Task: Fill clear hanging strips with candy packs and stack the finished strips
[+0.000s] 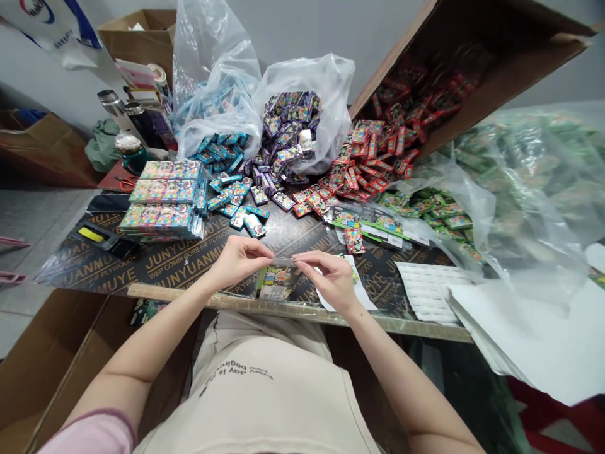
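Observation:
Both my hands pinch the top edge of a small clear plastic bag (pixel 275 281) with a colourful printed front. My left hand (pixel 242 260) grips its left corner between thumb and fingers. At the right corner, my right hand (pixel 329 276) does the same. The bag hangs close to the table's front edge. Partly under my right hand lies a white sheet (pixel 362 293) with a bit of green print. Just beyond my hands are loose blue packets (pixel 254 225) and a red packet (pixel 354 240).
Stacked wrapped packs (pixel 163 202) stand at the left beside a black tape dispenser (pixel 104 239). Open plastic bags spill purple packets (pixel 290 123) and green packets (pixel 444 211). Red packets (pixel 373 151) pour from a tilted carton (pixel 510 38). Sticker sheets (pixel 432 290) and white paper (pixel 534 321) lie right.

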Action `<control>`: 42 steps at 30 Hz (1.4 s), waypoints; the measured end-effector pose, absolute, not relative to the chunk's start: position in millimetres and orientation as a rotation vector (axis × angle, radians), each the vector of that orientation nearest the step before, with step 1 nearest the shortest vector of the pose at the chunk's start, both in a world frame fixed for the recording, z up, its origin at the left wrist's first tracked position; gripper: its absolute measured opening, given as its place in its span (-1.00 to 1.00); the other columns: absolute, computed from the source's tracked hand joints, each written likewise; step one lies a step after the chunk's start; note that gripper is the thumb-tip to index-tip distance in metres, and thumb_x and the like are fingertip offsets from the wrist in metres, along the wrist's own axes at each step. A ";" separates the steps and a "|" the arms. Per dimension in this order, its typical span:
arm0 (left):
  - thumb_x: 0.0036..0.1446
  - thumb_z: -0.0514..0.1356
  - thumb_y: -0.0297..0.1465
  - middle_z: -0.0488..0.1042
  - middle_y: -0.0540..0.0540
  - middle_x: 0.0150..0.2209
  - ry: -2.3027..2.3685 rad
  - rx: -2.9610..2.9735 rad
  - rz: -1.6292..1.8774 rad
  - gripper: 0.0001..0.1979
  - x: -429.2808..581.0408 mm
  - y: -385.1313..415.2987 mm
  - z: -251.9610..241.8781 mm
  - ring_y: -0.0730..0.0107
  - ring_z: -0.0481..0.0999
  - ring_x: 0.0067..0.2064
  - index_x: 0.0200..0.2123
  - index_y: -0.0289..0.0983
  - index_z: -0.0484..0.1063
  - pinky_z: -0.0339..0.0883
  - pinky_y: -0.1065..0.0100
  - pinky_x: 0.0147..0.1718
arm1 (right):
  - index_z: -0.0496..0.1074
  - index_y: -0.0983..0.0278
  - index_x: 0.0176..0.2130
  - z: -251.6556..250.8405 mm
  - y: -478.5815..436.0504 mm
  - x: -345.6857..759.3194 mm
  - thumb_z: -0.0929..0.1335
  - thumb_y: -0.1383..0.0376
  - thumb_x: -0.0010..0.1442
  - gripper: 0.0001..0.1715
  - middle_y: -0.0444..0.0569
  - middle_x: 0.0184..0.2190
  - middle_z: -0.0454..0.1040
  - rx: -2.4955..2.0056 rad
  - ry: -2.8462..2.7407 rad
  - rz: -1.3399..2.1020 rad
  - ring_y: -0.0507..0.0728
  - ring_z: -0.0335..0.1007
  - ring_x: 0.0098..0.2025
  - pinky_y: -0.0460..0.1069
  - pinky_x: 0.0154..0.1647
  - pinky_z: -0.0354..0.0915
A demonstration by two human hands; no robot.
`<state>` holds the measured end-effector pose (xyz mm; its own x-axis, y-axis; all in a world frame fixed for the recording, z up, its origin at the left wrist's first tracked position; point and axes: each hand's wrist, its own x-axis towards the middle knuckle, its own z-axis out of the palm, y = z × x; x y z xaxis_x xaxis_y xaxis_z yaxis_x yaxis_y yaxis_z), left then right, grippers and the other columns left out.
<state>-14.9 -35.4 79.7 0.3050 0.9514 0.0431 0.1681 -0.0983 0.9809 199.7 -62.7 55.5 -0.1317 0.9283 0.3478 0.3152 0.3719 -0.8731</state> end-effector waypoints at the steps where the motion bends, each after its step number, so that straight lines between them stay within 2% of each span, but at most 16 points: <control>1: -0.13 0.32 -0.42 0.59 -0.12 -0.45 1.061 1.583 0.946 -0.95 -15.4 -35.7 80.4 0.29 0.54 -0.40 -0.50 -0.25 0.61 0.40 0.35 -0.35 | 0.57 0.18 -0.34 54.5 -62.4 201.0 0.38 0.23 0.16 -0.86 -0.03 -0.34 0.61 -1.111 -1.682 0.775 0.15 0.54 -0.29 0.08 -0.19 0.46; 4: -0.17 0.35 -0.45 0.61 -0.16 -0.34 1.029 1.768 0.977 -0.93 -19.0 -38.5 78.1 0.25 0.57 -0.30 -0.49 -0.21 0.61 0.40 0.32 -0.23 | 0.57 0.14 -0.27 45.7 -64.1 207.0 0.38 0.25 0.16 -0.87 -0.04 -0.25 0.61 -1.054 -1.785 0.728 0.17 0.55 -0.21 0.11 -0.11 0.45; 7: -0.09 0.34 -0.42 0.60 -0.19 -0.25 1.021 1.837 0.988 -0.95 -21.1 -41.6 70.3 0.24 0.58 -0.25 -0.47 -0.20 0.61 0.38 0.32 -0.19 | 0.54 0.12 -0.15 31.7 -69.5 210.4 0.40 0.26 0.15 -0.78 -0.01 -0.07 0.55 -1.015 -1.841 0.681 0.18 0.51 -0.07 0.12 -0.03 0.42; 13: -0.04 0.33 -0.36 0.61 -0.14 -0.33 1.161 1.694 1.155 -0.96 -21.2 -36.3 54.1 0.26 0.57 -0.27 -0.48 -0.18 0.59 0.39 0.29 -0.19 | 0.49 0.11 -0.10 25.0 -50.1 192.7 0.32 0.27 0.23 -0.76 -0.01 -0.07 0.54 -1.025 -1.739 0.744 0.17 0.48 -0.04 0.12 -0.01 0.38; 17: -0.04 0.32 -0.32 0.59 -0.10 -0.38 1.505 1.363 1.616 -0.89 -55.1 -35.1 30.7 0.32 0.55 -0.32 -0.46 -0.25 0.57 0.40 0.32 -0.23 | 0.25 0.15 0.17 9.4 0.8 170.3 0.36 0.12 0.17 -0.40 0.09 0.14 0.34 -1.029 -1.652 0.866 0.20 0.42 0.00 0.11 -0.03 0.37; 20: -0.06 0.32 -0.28 0.56 -0.07 -0.45 1.825 1.136 1.691 -0.81 -98.9 -50.8 2.9 0.35 0.51 -0.40 -0.42 -0.30 0.55 0.38 0.34 -0.31 | 0.35 0.31 0.06 -23.6 35.0 151.7 0.41 0.08 0.08 -0.39 0.20 -0.01 0.43 -1.205 -1.783 0.710 0.28 0.36 0.02 0.18 0.03 0.28; 22: -0.12 0.33 -0.27 0.53 -0.06 -0.50 2.063 1.205 1.437 -0.80 -124.6 -65.4 -14.5 0.33 0.49 -0.44 -0.45 -0.30 0.53 0.36 0.33 -0.35 | 0.37 0.35 0.02 -45.9 48.7 139.5 0.45 0.07 -0.01 -0.33 0.22 -0.09 0.46 -1.359 -1.891 0.624 0.32 0.35 0.00 0.22 0.04 0.24; 25: -0.09 0.31 -0.24 0.54 -0.11 -0.40 2.275 1.441 1.135 -0.79 -142.1 -78.0 -28.2 0.25 0.50 -0.36 -0.44 -0.27 0.53 0.35 0.28 -0.28 | 0.35 0.34 0.04 -64.1 56.5 125.5 0.45 0.15 -0.03 -0.34 0.20 -0.13 0.48 -1.478 -1.963 0.541 0.33 0.37 -0.05 0.21 0.00 0.26; 29: 0.06 0.22 -0.19 0.54 -0.17 -0.23 2.065 1.547 1.157 -0.69 -124.2 -65.6 -18.1 0.25 0.52 -0.24 -0.24 -0.28 0.53 0.38 0.28 -0.25 | 0.40 0.29 -0.02 -52.0 45.0 124.0 0.38 0.29 -0.02 -0.48 0.09 -0.17 0.52 -1.310 -1.876 0.709 0.22 0.44 -0.17 0.10 -0.12 0.34; 32: -0.07 0.32 -0.17 0.44 -0.23 0.02 1.806 1.896 1.064 -0.46 -93.5 -50.5 -1.4 0.09 0.40 0.05 0.00 -0.24 0.45 0.28 0.15 -0.02 | 0.50 0.27 -0.14 -27.3 23.3 136.8 0.37 0.26 0.02 -0.64 0.03 -0.23 0.53 -1.149 -1.893 0.945 0.15 0.44 -0.26 0.05 -0.20 0.35; 33: -0.10 0.35 -0.17 0.42 -0.22 0.04 1.712 2.011 0.997 -0.44 -82.1 -47.2 3.2 0.05 0.35 0.09 0.00 -0.22 0.46 0.23 0.11 0.03 | 0.53 0.27 -0.20 -19.1 15.5 142.6 0.37 0.23 0.05 -0.70 0.01 -0.29 0.54 -1.120 -1.931 1.034 0.14 0.43 -0.29 0.04 -0.24 0.35; 35: -0.06 0.33 -0.20 0.51 -0.18 -0.10 1.554 2.066 0.873 -0.62 -59.5 -43.9 9.0 0.07 0.39 0.00 -0.16 -0.21 0.55 0.21 0.10 -0.01 | 0.56 0.26 -0.29 -5.9 1.6 154.8 0.34 0.14 0.12 -0.71 -0.02 -0.39 0.52 -1.110 -1.966 1.194 0.13 0.41 -0.34 0.03 -0.28 0.33; 36: -0.01 0.29 -0.21 0.54 -0.15 -0.24 1.493 1.989 0.840 -0.73 -49.1 -43.4 10.0 0.14 0.43 -0.11 -0.27 -0.24 0.58 0.24 0.15 -0.09 | 0.56 0.26 -0.29 -1.6 -4.1 160.6 0.32 0.09 0.16 -0.66 -0.02 -0.40 0.51 -1.123 -1.940 1.243 0.14 0.42 -0.34 0.04 -0.27 0.34; 38: 0.05 0.24 -0.19 0.50 -0.08 -0.47 1.380 1.672 0.838 -0.72 -31.5 -43.4 9.5 0.30 0.42 -0.35 -0.45 -0.29 0.56 0.26 0.29 -0.28 | 0.52 0.25 -0.12 2.4 -13.4 171.1 0.31 -0.01 0.16 -0.53 0.02 -0.27 0.52 -1.153 -1.836 1.216 0.18 0.44 -0.25 0.08 -0.20 0.35; 40: 0.01 0.25 -0.13 0.45 -0.03 -0.57 1.264 1.296 0.881 -0.65 -19.0 -43.7 7.4 0.42 0.35 -0.48 -0.51 -0.33 0.53 0.20 0.38 -0.42 | 0.30 0.22 0.15 1.7 -21.3 178.4 0.40 -0.08 0.04 -0.21 0.10 0.02 0.41 -1.150 -1.805 1.051 0.25 0.39 -0.04 0.15 -0.04 0.32; 42: -0.08 0.31 -0.10 0.44 0.00 -0.60 1.178 1.035 0.925 -0.63 -11.2 -44.3 5.7 0.48 0.32 -0.53 -0.54 -0.35 0.52 0.16 0.42 -0.47 | 0.03 0.17 0.30 -1.2 -29.2 181.1 0.49 -0.09 -0.13 0.16 0.14 0.23 0.17 -1.107 -1.920 0.857 0.33 0.19 0.18 0.23 0.14 0.19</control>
<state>-11.2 -44.3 5.7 0.1557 0.9510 -0.2672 -0.0333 0.2754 0.9608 181.1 -29.2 -1.2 -0.3476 0.8976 0.2710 0.3979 0.4029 -0.8242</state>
